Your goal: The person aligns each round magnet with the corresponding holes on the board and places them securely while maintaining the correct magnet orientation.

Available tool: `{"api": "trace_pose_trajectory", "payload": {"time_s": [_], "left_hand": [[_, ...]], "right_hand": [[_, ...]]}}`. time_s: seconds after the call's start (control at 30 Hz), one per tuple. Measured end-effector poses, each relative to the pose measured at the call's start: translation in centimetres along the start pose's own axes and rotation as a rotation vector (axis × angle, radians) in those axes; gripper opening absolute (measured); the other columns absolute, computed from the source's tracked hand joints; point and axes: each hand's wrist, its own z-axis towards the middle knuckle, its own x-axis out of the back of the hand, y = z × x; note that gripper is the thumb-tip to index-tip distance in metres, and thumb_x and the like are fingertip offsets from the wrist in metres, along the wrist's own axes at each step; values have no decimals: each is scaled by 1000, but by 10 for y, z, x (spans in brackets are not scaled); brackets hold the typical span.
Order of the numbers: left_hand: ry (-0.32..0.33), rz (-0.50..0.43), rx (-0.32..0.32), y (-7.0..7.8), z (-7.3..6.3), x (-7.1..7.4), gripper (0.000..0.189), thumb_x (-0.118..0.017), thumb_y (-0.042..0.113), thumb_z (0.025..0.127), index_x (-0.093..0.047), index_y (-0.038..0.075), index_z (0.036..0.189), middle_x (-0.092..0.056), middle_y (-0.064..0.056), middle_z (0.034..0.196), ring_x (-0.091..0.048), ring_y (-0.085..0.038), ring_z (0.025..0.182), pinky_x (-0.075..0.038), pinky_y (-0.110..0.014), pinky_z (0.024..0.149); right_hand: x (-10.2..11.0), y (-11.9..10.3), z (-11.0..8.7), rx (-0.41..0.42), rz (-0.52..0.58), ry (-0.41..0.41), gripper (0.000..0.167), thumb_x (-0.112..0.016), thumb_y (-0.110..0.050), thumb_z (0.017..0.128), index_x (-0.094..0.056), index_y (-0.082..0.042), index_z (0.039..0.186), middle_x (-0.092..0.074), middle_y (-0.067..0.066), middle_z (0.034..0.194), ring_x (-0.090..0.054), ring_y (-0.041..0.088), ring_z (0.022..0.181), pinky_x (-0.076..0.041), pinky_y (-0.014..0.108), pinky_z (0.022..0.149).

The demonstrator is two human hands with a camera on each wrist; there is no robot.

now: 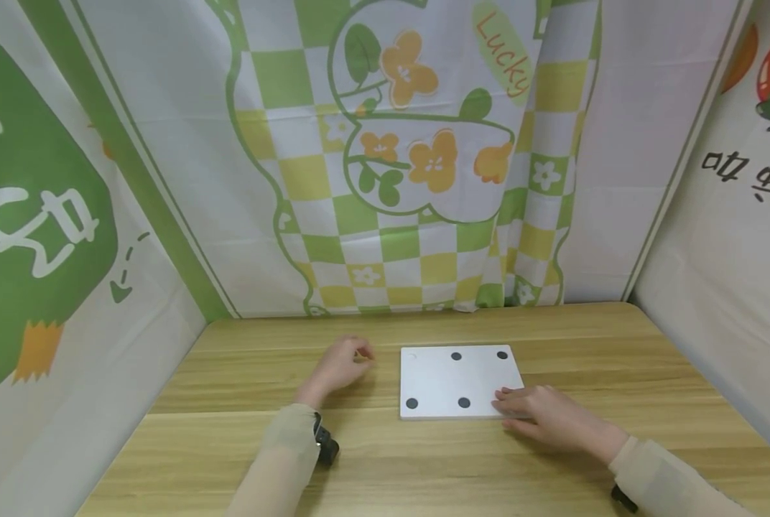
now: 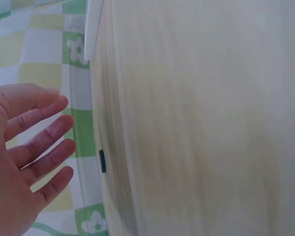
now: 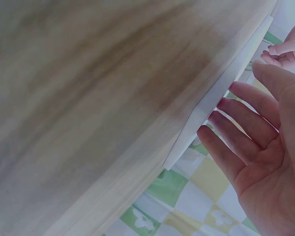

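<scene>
A flat white board [image 1: 433, 380] lies on the wooden table with several black round discs [image 1: 464, 403] along its near and far edges. Its far left corner has a pale round mark [image 1: 412, 356] where no black disc shows. My right hand [image 1: 543, 413] rests its fairly straight fingertips on the board's near right corner and hides that corner. Left of the board, my left hand [image 1: 341, 366] hovers low over the table, fingers loosely bent and holding nothing. In the left wrist view a small dark flat piece [image 2: 102, 161] lies on the table just beyond those fingers.
The wooden table [image 1: 424, 467] ends at a patterned cloth curtain [image 1: 417, 266] at the back. Printed cloth walls [image 1: 159, 345] stand to the left and right. Each wrist wears a dark camera [image 1: 326, 445] on a strap.
</scene>
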Motion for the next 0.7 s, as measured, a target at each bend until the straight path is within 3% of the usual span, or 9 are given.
{"api": "trace_pose_trajectory", "payload": {"time_s": [0.27, 0.53, 0.7], "left_hand": [[14, 8, 9, -11, 0, 3, 5, -70, 9, 81, -68, 10, 85, -66, -10, 106, -61, -26, 93, -53, -39, 82], [27, 22, 1, -21, -2, 6, 8, -71, 9, 79, -68, 9, 87, -66, -13, 110, -61, -34, 103, -50, -45, 91], [-7, 21, 27, -26, -5, 8, 13, -70, 8, 80, -69, 7, 93, -65, -13, 114, -58, -33, 112, -46, -46, 98]], "right_hand": [[-2, 2, -1, 4, -10, 11, 32, -64, -26, 90, -67, -8, 117, -65, 10, 122, -63, 23, 111, -53, 42, 92], [1, -1, 0, 26, 1, 15, 31, -64, -23, 90, -67, -7, 116, -65, 12, 120, -64, 26, 109, -54, 44, 90], [0, 0, 0, 35, -14, 27, 31, -64, -24, 90, -68, -7, 116, -66, 11, 120, -65, 25, 109, -54, 43, 90]]}}
